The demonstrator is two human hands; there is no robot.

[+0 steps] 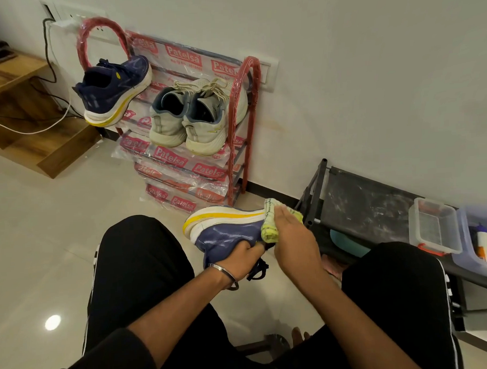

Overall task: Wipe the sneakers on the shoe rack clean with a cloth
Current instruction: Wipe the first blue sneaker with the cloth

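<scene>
Two hands: left (241, 261) grips blue sneaker (227, 229), right (290, 232) presses cloth (272, 227).

Blue sneaker (228, 235) with a white and yellow sole, turned on its side, sole facing up and away, held in front of the knees. Yellow-green cloth (272, 225), bunched up, pressed against the toe end of that shoe. Matching blue sneaker (115, 89) up on the top left of the red shoe rack (242, 123), heel sticking out past the edge. Pair of pale grey sneakers (189, 117) side by side on the same rack, heels facing out, laces loose.
</scene>
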